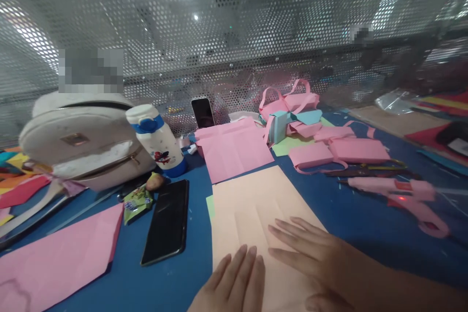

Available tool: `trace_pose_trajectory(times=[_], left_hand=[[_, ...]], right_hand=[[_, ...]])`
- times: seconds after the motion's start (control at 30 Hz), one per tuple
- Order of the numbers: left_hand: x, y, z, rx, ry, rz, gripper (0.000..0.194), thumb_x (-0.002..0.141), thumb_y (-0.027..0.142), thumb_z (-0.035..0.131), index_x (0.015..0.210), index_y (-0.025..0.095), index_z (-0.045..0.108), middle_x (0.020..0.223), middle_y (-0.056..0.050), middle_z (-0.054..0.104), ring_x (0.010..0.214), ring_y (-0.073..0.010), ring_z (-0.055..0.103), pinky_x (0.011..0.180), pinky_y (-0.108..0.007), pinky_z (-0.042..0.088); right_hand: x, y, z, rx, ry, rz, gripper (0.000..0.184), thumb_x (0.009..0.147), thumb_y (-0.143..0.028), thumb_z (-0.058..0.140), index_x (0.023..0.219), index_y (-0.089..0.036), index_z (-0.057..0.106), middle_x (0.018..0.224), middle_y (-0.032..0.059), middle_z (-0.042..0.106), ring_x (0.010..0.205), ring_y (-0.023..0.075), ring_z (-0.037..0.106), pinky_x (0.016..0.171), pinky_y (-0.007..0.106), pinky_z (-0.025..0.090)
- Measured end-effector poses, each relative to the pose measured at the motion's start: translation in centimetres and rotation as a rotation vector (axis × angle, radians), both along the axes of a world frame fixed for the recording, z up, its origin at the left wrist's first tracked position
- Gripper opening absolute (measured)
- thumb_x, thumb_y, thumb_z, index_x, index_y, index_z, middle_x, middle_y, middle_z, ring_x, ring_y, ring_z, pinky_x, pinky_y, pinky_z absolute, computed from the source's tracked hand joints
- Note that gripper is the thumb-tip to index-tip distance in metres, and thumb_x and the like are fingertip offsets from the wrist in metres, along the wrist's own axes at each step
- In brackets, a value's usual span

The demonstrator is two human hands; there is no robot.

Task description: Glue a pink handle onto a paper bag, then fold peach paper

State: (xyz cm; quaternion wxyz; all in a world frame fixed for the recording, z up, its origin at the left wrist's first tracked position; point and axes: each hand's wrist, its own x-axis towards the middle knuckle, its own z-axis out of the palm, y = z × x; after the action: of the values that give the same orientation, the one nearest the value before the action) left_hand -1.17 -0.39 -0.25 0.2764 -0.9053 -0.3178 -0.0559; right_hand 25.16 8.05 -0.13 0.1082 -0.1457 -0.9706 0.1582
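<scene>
Head view: one peach paper sheet (250, 217), creased, near centre on the blue table (321, 200); left hand (234, 282) and right hand (323, 253) laid flat upon it, fingers extended, gripping nothing. Even, light pressure along creases would likely serve best.

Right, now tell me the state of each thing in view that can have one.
Peach sheet: flat, creased
Left hand: open, on the sheet
Right hand: open, on the sheet
Near phone: face up, screen dark
Far phone: propped up, screen dark
Bottle: standing, lid on
Glue gun: lying down, red light lit
Backpack: upright
</scene>
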Motion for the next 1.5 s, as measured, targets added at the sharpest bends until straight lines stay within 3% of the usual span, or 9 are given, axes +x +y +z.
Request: trace_pose_trajectory(times=[0.13, 0.23, 0.37, 0.57, 0.73, 0.9, 1.13, 1.27, 1.5], left_hand=[[1.0, -0.1, 1.5, -0.108, -0.105, 0.02, 0.036, 0.09, 0.012, 0.039, 0.118, 0.004, 0.059, 0.116, -0.013, 0.07, 0.102, -0.0222, 0.07, 0.078, -0.028, 0.061], [1.3, -0.3, 2.5, -0.299, -0.206, 0.149, 0.063, 0.067, -0.001, 0.04, 0.128, 0.006, 0.05, 0.114, -0.013, 0.071, 0.085, -0.0196, 0.074, 0.065, -0.023, 0.06], [1.3, -0.4, 4.2, -0.356, -0.229, 0.371, 0.094, 0.054, -0.006, 0.035, 0.147, 0.008, 0.025, 0.087, -0.007, 0.076, 0.05, -0.0175, 0.068, 0.041, -0.021, 0.05], [4.6, -0.1, 4.9, -0.019, -0.062, 0.372, 0.081, 0.066, -0.007, 0.04, 0.146, 0.005, 0.032, 0.126, -0.022, 0.062, 0.067, -0.0182, 0.073, 0.046, -0.02, 0.053], [8.1, 0.0, 3.0, 0.224, -0.061, 0.315, 0.057, 0.081, 0.003, 0.057, 0.137, 0.003, 0.049, 0.117, -0.031, 0.064, 0.096, -0.0351, 0.071, 0.066, -0.036, 0.061], [9.4, -0.9, 2.5, 0.292, -0.044, 0.367, 0.056, 0.083, 0.009, 0.061, 0.137, 0.005, 0.049, 0.121, -0.031, 0.062, 0.101, -0.0381, 0.068, 0.073, -0.041, 0.06], [5.7, -0.4, 5.2, -0.297, -0.62, -0.124, 0.026, 0.098, 0.018, 0.042, 0.119, 0.018, 0.058, 0.085, -0.004, 0.07, 0.076, -0.0158, 0.065, 0.07, -0.027, 0.052], [2.7, 2.2, 5.2, -0.496, -1.521, 0.181, 0.029, 0.088, 0.03, 0.063, 0.114, 0.022, 0.056, 0.096, -0.002, 0.057, 0.081, -0.0132, 0.053, 0.074, -0.023, 0.045], [2.7, 3.4, 2.1, -1.009, -1.701, 0.262, 0.044, 0.078, 0.058, 0.066, 0.07, 0.015, 0.058, 0.06, 0.002, 0.047, 0.053, -0.0093, 0.046, 0.054, -0.021, 0.043]], right_hand=[[0.1, -1.0, 0.8, 0.125, 0.042, -0.029, 0.064, 0.091, -0.041, 0.059, 0.146, -0.016, 0.04, 0.149, 0.0157, 0.04, 0.14, 0.029, 0.034, 0.113, 0.048, 0.033], [0.3, -2.4, 2.1, 0.136, 0.249, -0.125, 0.037, 0.092, -0.025, 0.055, 0.128, -0.018, 0.058, 0.127, 0.0117, 0.063, 0.121, 0.0236, 0.055, 0.105, 0.04, 0.044], [0.5, -3.6, 3.3, -0.344, 0.442, -0.358, 0.018, 0.094, -0.033, 0.051, 0.102, -0.021, 0.062, 0.095, 0.006, 0.067, 0.087, 0.0177, 0.065, 0.079, 0.029, 0.055], [-1.0, -3.0, 3.8, -1.24, 0.685, -0.363, 0.057, 0.091, -0.044, 0.059, 0.141, -0.028, 0.037, 0.141, 0.0118, 0.048, 0.124, 0.0243, 0.054, 0.099, 0.042, 0.05], [-3.1, -3.9, 5.1, -1.366, 0.898, -0.43, 0.045, 0.091, -0.04, 0.061, 0.131, -0.024, 0.051, 0.131, 0.0097, 0.059, 0.112, 0.0216, 0.062, 0.096, 0.039, 0.052], [-3.8, -3.0, 4.6, -1.376, 1.024, -0.59, 0.037, 0.085, -0.031, 0.066, 0.12, -0.02, 0.06, 0.121, 0.0078, 0.067, 0.105, 0.0216, 0.066, 0.089, 0.033, 0.055], [-1.8, -0.2, 3.1, -1.264, 0.829, -0.61, 0.036, 0.077, -0.028, 0.072, 0.11, -0.014, 0.066, 0.107, 0.0108, 0.073, 0.092, 0.0248, 0.07, 0.075, 0.032, 0.057], [-1.1, 0.4, 2.7, -1.265, 0.764, -0.504, 0.039, 0.075, -0.031, 0.075, 0.109, -0.013, 0.067, 0.109, 0.0106, 0.072, 0.096, 0.0262, 0.07, 0.082, 0.034, 0.056], [-1.0, 0.6, 0.9, -1.236, 0.693, -0.426, 0.052, 0.069, -0.039, 0.081, 0.112, -0.014, 0.065, 0.11, 0.0107, 0.072, 0.099, 0.0289, 0.069, 0.085, 0.038, 0.055]])
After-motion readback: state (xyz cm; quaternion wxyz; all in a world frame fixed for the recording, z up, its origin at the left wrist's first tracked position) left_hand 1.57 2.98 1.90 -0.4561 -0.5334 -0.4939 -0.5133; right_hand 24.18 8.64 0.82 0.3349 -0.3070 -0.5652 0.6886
